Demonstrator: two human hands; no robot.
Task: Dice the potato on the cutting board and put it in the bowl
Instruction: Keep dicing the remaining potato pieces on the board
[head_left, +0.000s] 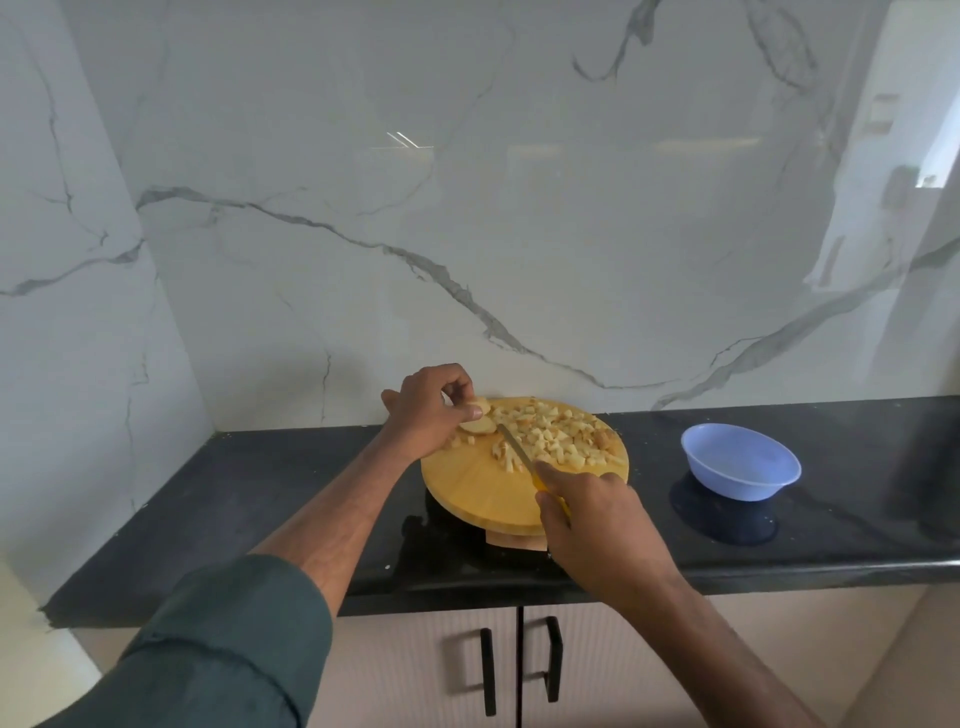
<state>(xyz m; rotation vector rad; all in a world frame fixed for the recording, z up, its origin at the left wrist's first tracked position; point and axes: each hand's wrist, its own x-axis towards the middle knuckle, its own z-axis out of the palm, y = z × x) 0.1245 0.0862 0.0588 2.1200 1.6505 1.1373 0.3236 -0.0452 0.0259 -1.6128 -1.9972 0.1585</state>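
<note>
Wooden cutting board (483, 493) on the bench (260, 499), head view: diced potato (550, 436) heaped on its far half. Left hand (431, 410) pinches the last uncut potato piece (478, 425); right hand (592, 525) grips the knife (514, 447). Bowl (740, 462), well apart, holds nothing: dicing nearly done, transfer pending.

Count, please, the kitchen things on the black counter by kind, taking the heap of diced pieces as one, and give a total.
Round wooden cutting board: 1
Yellow-handled knife: 1
Blue bowl: 1
Uncut potato piece: 1
Heap of diced potato: 1
Total: 5
</note>
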